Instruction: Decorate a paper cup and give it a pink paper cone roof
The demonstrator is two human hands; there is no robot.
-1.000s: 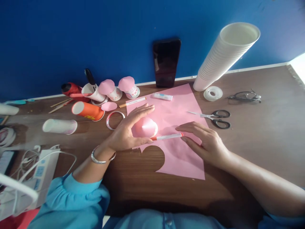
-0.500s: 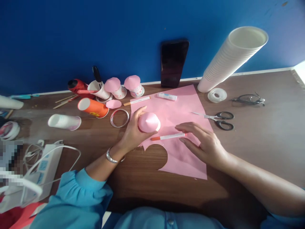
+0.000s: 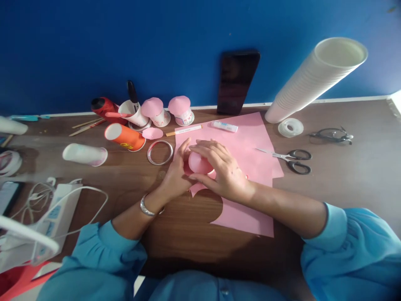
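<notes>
A small cup capped with pink paper point(image 3: 199, 163) sits on the pink paper sheet point(image 3: 250, 138) at the middle of the wooden table. My left hand point(image 3: 175, 173) wraps its left side, fingers curled round it. My right hand point(image 3: 221, 169) covers its top and right side, fingers pressed on the pink cap. Both hands hold the same cup. The orange pen that lay beside it is hidden under my right hand.
Black-handled scissors point(image 3: 291, 158), a tape roll point(image 3: 290, 127), glasses point(image 3: 332, 135) and a tall leaning stack of white cups point(image 3: 316, 75) lie right. A glue stick point(image 3: 224, 126), a phone point(image 3: 237, 81), two pink-capped cups point(image 3: 180, 109), an orange cup point(image 3: 124, 137), a ring point(image 3: 160, 152), a power strip point(image 3: 46, 221) lie left.
My right hand left the pen and came over onto the pink-capped cup. My left hand closed round the cup from the left and shifted it a little.
</notes>
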